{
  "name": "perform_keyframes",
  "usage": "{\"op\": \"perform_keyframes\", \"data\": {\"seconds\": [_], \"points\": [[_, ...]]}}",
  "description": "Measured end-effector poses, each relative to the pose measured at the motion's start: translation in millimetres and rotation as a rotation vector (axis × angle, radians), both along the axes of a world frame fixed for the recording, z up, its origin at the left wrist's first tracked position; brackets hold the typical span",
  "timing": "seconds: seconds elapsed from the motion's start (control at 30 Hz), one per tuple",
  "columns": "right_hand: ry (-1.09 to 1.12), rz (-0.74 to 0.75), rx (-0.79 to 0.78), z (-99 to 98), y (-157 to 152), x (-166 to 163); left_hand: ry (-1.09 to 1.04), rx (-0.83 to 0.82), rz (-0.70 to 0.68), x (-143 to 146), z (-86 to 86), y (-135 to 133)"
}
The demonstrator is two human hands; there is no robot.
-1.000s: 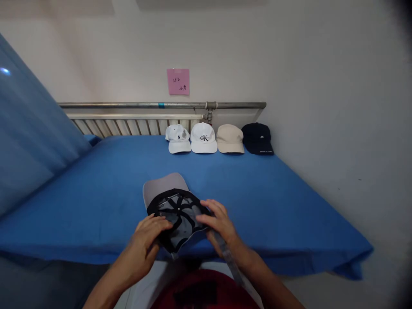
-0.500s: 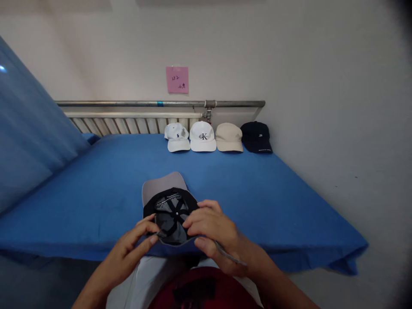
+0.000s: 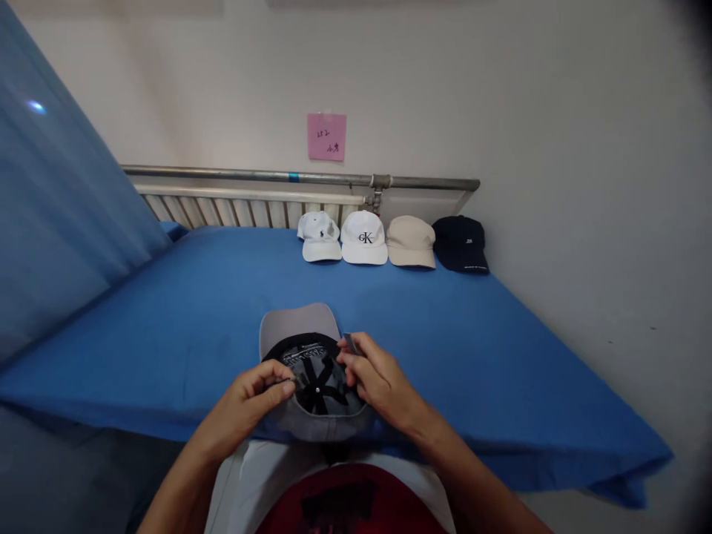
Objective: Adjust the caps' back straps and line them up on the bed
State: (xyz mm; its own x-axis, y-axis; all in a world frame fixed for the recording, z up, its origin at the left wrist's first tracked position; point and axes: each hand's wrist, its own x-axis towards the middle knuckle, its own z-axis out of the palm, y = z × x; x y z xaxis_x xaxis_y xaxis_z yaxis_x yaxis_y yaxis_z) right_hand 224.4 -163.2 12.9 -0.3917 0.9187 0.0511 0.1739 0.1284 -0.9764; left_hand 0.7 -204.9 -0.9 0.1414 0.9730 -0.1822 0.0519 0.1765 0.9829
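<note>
A grey baseball cap (image 3: 299, 325) lies upside down at the near edge of the blue-covered bed, its brim pointing away from me and its dark lining facing up. At the cap's left rear, my left hand (image 3: 261, 393) is closed, thumb and fingers pinching a thin grey strap end. My right hand (image 3: 378, 378) is closed at the right side of the opening. A short grey strap piece (image 3: 350, 343) sticks up between its thumb and fingers. The rear rim of the cap faces my body.
Along the far edge stand a pale cap (image 3: 321, 246), a white cap (image 3: 363, 248), a beige cap (image 3: 411, 248) and a black cap (image 3: 460, 252). Behind them run a metal pipe (image 3: 239, 174) and a radiator (image 3: 222, 211). A blue curtain (image 3: 67, 163) hangs left.
My right hand has risen along the cap's right side, and the strap piece now points up from its fingers instead of trailing beneath the hand. My left hand has lifted slightly. The view has shifted left.
</note>
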Motion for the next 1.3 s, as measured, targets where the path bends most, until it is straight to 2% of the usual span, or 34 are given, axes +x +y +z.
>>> {"op": "perform_keyframes", "data": {"seconds": [0.1, 0.2, 0.33, 0.47, 0.6, 0.73, 1.07, 1.3], "points": [[-0.019, -0.024, 0.078, -6.8, 1.6, -1.0, -0.040, -0.035, 0.044, -0.4, -7.2, 3.1], [-0.033, 0.080, 0.029, -13.4, -0.2, -4.3, -0.050, -0.034, 0.035, -1.1, -13.4, 5.1], [0.022, 0.178, -0.099, -23.8, 0.5, -10.5, -0.093, -0.040, -0.001, -1.2, -20.2, 9.0], [0.124, 0.129, -0.286, -34.3, 3.6, -15.8, -0.182, -0.044, -0.002, -1.9, -30.8, 13.9], [0.283, 0.150, -0.520, -40.1, 6.6, -20.2, -0.282, -0.038, 0.004, -2.8, -39.8, 17.9], [0.434, 0.110, -0.636, -43.7, 10.3, -23.4, -0.333, -0.022, -0.018, 0.3, -42.1, 20.6], [0.496, 0.196, -0.745, -44.6, 14.7, -22.7, -0.346, -0.039, -0.101, 8.1, -41.7, 25.6], [0.366, 0.230, -0.706, -44.8, 15.1, -25.5, -0.341, -0.044, -0.127, 7.7, -39.3, 27.8]]}}
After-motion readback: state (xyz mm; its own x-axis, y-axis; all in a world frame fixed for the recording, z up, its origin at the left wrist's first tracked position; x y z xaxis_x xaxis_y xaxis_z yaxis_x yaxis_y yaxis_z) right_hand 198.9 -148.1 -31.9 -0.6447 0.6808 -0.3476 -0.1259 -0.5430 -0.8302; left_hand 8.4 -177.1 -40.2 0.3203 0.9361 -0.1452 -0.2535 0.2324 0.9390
